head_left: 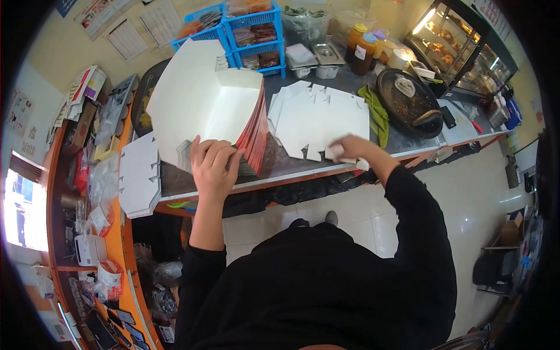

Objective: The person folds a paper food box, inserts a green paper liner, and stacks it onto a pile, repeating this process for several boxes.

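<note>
A tall stack of nested food boxes (254, 139), white inside and red outside, stands on the counter in front of me. My left hand (213, 165) is closed over the near rim of the topmost paper box (233, 105), whose broad white flaps spread to the left. To the right lies a pile of flat white box blanks (321, 119) with notched edges. My right hand (353, 148), slightly blurred, has its fingers curled on the near right corner of the top blank. Its fingertips are partly hidden.
More flat blanks (140, 175) overhang the counter at left. Behind are blue baskets (254, 35) of packets, sauce bottles (364, 52) and a metal tray (328, 53). At right are a green cloth (373, 114), a dark round pan (388, 93) and a lit food display case (461, 46).
</note>
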Motion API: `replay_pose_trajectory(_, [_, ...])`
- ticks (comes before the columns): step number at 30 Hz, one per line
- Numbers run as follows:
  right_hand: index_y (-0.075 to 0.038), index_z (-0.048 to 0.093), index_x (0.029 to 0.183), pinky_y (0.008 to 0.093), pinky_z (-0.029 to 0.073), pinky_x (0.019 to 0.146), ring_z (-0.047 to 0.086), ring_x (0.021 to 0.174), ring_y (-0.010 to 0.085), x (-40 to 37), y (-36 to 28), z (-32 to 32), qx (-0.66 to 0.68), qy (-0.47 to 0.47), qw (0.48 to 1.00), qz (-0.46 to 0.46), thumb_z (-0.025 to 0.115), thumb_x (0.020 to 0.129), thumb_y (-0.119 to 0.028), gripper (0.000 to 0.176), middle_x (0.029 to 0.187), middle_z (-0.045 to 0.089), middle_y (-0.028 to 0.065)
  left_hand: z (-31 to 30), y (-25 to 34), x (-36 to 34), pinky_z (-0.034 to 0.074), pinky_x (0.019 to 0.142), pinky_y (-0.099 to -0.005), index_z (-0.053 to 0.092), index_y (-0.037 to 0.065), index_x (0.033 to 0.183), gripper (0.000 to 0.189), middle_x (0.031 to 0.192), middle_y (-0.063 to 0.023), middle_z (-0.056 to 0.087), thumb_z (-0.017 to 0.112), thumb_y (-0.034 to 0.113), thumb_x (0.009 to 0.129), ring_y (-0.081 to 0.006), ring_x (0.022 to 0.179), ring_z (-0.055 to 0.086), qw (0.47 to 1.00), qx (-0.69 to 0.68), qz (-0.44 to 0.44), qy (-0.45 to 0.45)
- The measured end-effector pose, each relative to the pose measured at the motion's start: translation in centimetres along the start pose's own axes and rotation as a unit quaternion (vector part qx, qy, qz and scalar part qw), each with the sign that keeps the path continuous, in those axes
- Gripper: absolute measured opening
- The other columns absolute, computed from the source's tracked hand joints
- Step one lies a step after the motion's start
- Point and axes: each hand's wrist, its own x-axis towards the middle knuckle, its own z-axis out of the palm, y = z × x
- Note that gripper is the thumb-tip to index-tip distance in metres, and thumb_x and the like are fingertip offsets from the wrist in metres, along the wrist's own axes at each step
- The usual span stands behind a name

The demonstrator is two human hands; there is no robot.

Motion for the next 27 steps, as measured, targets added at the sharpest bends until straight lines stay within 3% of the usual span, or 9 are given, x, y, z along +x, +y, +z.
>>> replay_pose_trajectory(4, [-0.013,0.069,0.118,0.0394,0.05,0.088,0.066,0.098,0.0331,-3.2,2.0,1.4,0.056,0.0,0.997,0.054,0.077,0.077,-0.026,0.044,0.108,0.069,0.0157,-0.2,1.0,-0.3,0.04,0.099,-0.0517,0.065,0.012,0.093,0.029,0.121,-0.0102,0.055,0.083,0.023,0.072,-0.0326,0.111,0.052,0.996,0.061,0.023,0.053])
replay_pose_trajectory(7, [-0.014,0.069,0.117,0.0397,0.05,0.087,0.065,0.096,0.035,-2.5,3.1,1.2,0.067,-0.022,0.997,0.036,0.077,0.077,-0.027,0.042,0.106,0.07,0.0157,0.2,2.5,-1.4,0.041,0.098,-0.0509,0.064,0.012,0.098,0.034,0.12,-0.0123,0.056,0.083,0.025,0.072,-0.0348,0.11,0.051,0.992,0.025,0.04,0.119])
replay_pose_trajectory(11, [-0.014,0.071,0.111,0.0399,0.05,0.083,0.066,0.091,0.0336,-1.2,4.6,1.0,0.118,-0.017,0.992,0.048,0.072,0.081,-0.03,0.035,0.101,0.071,0.014,1.1,6.4,-2.6,0.044,0.094,-0.0491,0.062,0.011,0.101,0.038,0.119,-0.0128,0.056,0.082,0.026,0.072,-0.035,0.109,0.052,0.995,-0.064,0.044,0.06])
replay_pose_trajectory(14, [-0.012,0.072,0.105,0.0376,0.051,0.079,0.067,0.085,0.0304,0.8,6.7,1.1,0.022,0.068,0.996,0.051,0.069,0.083,-0.029,0.028,0.096,0.072,0.0119,2.7,9.4,-3.3,0.045,0.091,-0.0485,0.062,0.011,0.102,0.039,0.118,-0.0126,0.057,0.083,0.021,0.07,-0.0365,0.106,0.055,0.994,-0.11,0.006,-0.01])
replay_pose_trajectory(17, [-0.009,0.073,0.098,0.034,0.052,0.074,0.067,0.078,0.025,1.8,9.3,1.2,0.162,0.034,0.986,0.0,0.069,0.082,-0.028,0.025,0.09,0.072,0.0105,4.1,12.6,-2.8,0.046,0.089,-0.0481,0.062,0.01,0.103,0.039,0.118,-0.0136,0.058,0.082,0.017,0.07,-0.0374,0.104,0.056,0.987,-0.147,-0.033,-0.051])
replay_pose_trajectory(21, [-0.009,0.073,0.092,0.0334,0.052,0.067,0.065,0.079,0.0207,2.9,9.1,-0.6,0.251,-0.181,0.949,0.056,0.074,0.079,-0.039,0.033,0.082,0.07,0.0058,6.7,15.8,-1.9,0.047,0.088,-0.0444,0.063,0.008,0.105,0.037,0.119,-0.0145,0.058,0.08,0.016,0.073,-0.0358,0.103,0.057,0.97,-0.194,-0.079,-0.124])
replay_pose_trajectory(22, [-0.01,0.072,0.101,0.0328,0.055,0.072,0.063,0.089,0.0206,3.4,9.6,-0.3,0.292,-0.219,0.93,0.052,0.075,0.082,-0.038,0.034,0.099,0.068,0.0063,7.5,16.6,-1.6,0.047,0.088,-0.0435,0.064,0.008,0.106,0.036,0.119,-0.0144,0.058,0.079,0.015,0.074,-0.0356,0.104,0.057,0.962,-0.204,-0.094,-0.154])
replay_pose_trajectory(26, [-0.008,0.066,0.114,0.0367,0.057,0.084,0.061,0.098,0.0248,4.3,10.4,-0.3,0.387,-0.259,0.883,0.065,0.07,0.087,-0.033,0.037,0.12,0.061,0.0115,10.7,19.4,-1.0,0.048,0.09,-0.0418,0.064,0.006,0.109,0.035,0.121,-0.0135,0.059,0.076,0.013,0.077,-0.0346,0.106,0.057,0.939,-0.237,-0.085,-0.235])
replay_pose_trajectory(27, [-0.006,0.066,0.113,0.0368,0.057,0.083,0.062,0.098,0.0261,4.6,10.6,-0.1,0.331,-0.232,0.914,0.039,0.072,0.085,-0.033,0.039,0.119,0.062,0.0131,11.3,20.0,-0.9,0.048,0.09,-0.042,0.064,0.006,0.11,0.035,0.121,-0.0134,0.058,0.076,0.013,0.077,-0.0345,0.107,0.057,0.93,-0.251,-0.085,-0.254])
